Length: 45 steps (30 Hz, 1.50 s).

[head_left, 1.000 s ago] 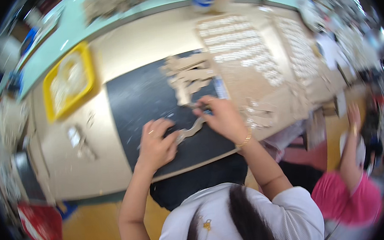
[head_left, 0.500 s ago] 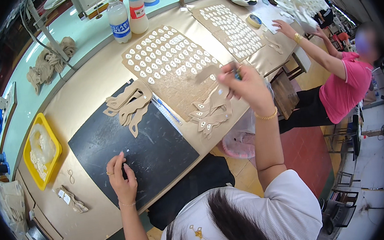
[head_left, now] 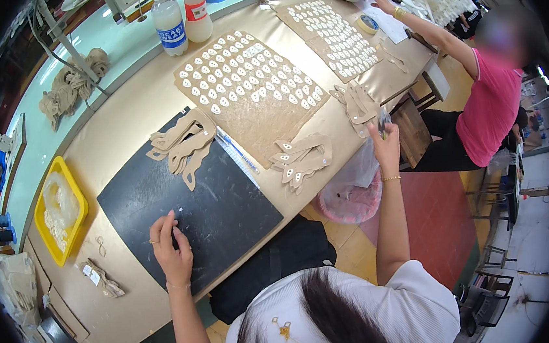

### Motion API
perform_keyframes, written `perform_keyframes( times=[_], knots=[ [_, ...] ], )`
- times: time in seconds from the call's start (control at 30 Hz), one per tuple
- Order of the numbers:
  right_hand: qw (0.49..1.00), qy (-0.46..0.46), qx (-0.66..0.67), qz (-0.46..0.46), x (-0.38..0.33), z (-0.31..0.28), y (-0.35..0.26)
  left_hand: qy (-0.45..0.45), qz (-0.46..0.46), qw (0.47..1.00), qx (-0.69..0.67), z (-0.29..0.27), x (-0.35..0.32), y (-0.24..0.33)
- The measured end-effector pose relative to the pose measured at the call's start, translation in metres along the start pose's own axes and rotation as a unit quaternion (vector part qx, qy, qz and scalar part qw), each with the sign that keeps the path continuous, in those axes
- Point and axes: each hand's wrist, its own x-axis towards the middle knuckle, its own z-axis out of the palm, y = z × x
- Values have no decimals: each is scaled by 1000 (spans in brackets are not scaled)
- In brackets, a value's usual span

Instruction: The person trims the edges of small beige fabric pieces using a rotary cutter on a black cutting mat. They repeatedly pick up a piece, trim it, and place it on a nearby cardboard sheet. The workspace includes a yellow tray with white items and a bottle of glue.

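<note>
Strips (head_left: 356,102) beside the right hand (head_left: 386,145) slant lengthwise, upper-left to lower-right

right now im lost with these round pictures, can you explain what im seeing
There is no machine: these are a person's two bare hands. A wide fisheye camera on the head looks down, so edges bend. The left hand, seemingly empty, is over a black mat; beige pieces lie on the mat's far part. The right hand pinches a small dark thing, too unclear to name, near another beige pile. Beyond, a brown sheet carries rows of small white pieces; a yellow tray sits to the left. The person in pink is someone else.
</note>
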Motion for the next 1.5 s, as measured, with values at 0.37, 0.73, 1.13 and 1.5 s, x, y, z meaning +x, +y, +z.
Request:
perform_keyframes(
  times=[0.37,0.73,1.13,1.5],
  knots=[
    [879,-293,-134,-351,11,73,-185,-148,186,971,-18,53,45,73],
    [791,-371,-215,-436,33,108,-208,-223,251,940,63,122,71,83],
    [714,-198,-308,-596,36,116,-210,-216,244,944,57,126,64,77],
    [724,-245,-251,-594,43,132,-234,-226,230,946,44,126,66,75]
  ],
)
